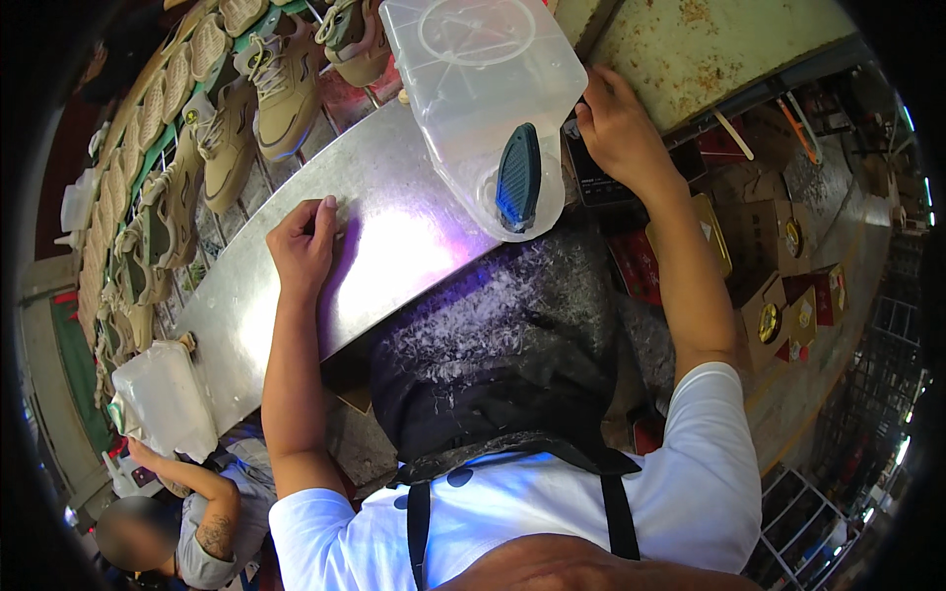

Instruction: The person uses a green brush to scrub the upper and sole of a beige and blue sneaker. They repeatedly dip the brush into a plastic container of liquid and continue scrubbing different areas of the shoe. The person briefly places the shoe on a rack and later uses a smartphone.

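Counted one big translucent container (473, 108), one dark teal sole-shaped piece (518, 179), at least five tan shoes (284, 94) past the desk (389, 212). Desk was shiny metal, violet glare; cartons (754, 234) right, co-worker (219, 504) far left. Piece sat at container's near end, inside or on it, couldn't tell; long axis ran nearly straight away from the person. Left hand (303, 244): curled narrow. Right hand (619, 126): half-curled at container's right edge; couldn't tell if gripping.
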Available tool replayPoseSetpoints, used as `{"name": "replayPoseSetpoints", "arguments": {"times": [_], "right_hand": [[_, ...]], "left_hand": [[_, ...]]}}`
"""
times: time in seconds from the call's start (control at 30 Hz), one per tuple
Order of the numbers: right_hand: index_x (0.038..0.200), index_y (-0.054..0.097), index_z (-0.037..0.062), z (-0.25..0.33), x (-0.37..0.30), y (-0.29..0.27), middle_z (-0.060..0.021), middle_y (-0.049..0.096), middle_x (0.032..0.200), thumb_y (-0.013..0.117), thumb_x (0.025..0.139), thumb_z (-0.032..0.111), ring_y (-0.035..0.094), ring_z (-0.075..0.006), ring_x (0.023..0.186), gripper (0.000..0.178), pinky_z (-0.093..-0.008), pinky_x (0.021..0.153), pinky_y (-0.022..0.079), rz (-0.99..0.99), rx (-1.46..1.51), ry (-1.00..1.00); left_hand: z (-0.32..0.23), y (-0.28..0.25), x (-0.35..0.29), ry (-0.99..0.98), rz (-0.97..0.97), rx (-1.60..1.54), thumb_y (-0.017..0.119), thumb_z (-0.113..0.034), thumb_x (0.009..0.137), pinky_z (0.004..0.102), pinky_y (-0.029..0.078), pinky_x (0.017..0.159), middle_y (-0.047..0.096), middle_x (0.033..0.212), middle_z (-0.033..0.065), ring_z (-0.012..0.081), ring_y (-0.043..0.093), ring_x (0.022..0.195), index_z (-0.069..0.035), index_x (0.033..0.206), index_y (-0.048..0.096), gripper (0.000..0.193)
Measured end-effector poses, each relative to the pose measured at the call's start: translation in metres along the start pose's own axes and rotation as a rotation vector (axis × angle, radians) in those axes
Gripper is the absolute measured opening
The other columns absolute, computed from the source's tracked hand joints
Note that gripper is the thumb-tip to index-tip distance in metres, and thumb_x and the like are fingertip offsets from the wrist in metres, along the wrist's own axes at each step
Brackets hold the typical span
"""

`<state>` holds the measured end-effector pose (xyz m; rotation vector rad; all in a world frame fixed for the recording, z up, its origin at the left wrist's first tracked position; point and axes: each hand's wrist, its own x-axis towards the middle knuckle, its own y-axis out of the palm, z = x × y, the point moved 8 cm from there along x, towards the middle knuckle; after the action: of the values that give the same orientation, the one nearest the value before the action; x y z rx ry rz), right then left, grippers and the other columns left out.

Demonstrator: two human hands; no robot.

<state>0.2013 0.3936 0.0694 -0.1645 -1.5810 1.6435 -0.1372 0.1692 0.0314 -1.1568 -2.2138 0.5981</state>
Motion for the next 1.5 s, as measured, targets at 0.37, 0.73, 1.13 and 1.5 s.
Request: {"name": "replayPoseSetpoints", "arguments": {"times": [0.37,0.73,1.13,1.5], "right_hand": [[0.134,0.057,0.0045,-0.002,-0.01,-0.016,-0.0128,0.071,0.12,0.056,0.094,0.001,0.065,-0.0331,0.114,0.041,-0.0428,0.097,0.053,-0.057,0.255,0.137],[0.122,0.063,-0.0014,-0.02,-0.085,-0.059,-0.0093,0.07,0.113,0.06,0.101,0.003,0.066,-0.0161,0.106,0.022,-0.0319,0.094,0.053,-0.396,0.607,0.452],[0.099,0.063,-0.0019,-0.024,-0.13,-0.042,-0.0086,0.071,0.095,0.052,0.11,0.019,0.064,-0.0145,0.088,0.026,-0.029,0.082,0.052,-0.501,0.669,0.51],[0.116,0.068,-0.0018,-0.025,-0.108,-0.024,-0.0142,0.065,0.13,0.058,0.106,0.015,0.065,-0.026,0.115,0.023,-0.0362,0.097,0.052,-0.351,0.584,0.339]], "left_hand": [[0.002,0.002,0.0,-0.044,0.013,-0.009,0.069,-0.022,0.1,0.0242,0.047,0.06,0.067,0.067,0.0041,0.0087,0.061,0.063,0.003,0.089,0.074,0.028],[-0.007,0.003,-0.003,0.014,0.016,0.061,0.071,-0.017,0.097,0.0264,0.049,0.06,0.067,0.067,0.0067,0.0102,0.06,0.06,0.002,0.088,0.073,0.022],[-0.006,0.005,-0.002,-0.02,0.033,0.033,0.07,-0.016,0.098,0.0264,0.048,0.061,0.066,0.068,0.0082,0.0105,0.059,0.061,0.002,0.088,0.072,0.021],[-0.01,0.01,0.001,0.0,0.037,0.076,0.07,-0.016,0.098,0.0269,0.048,0.06,0.065,0.068,0.0076,0.0105,0.058,0.061,0.002,0.089,0.072,0.02]]}}
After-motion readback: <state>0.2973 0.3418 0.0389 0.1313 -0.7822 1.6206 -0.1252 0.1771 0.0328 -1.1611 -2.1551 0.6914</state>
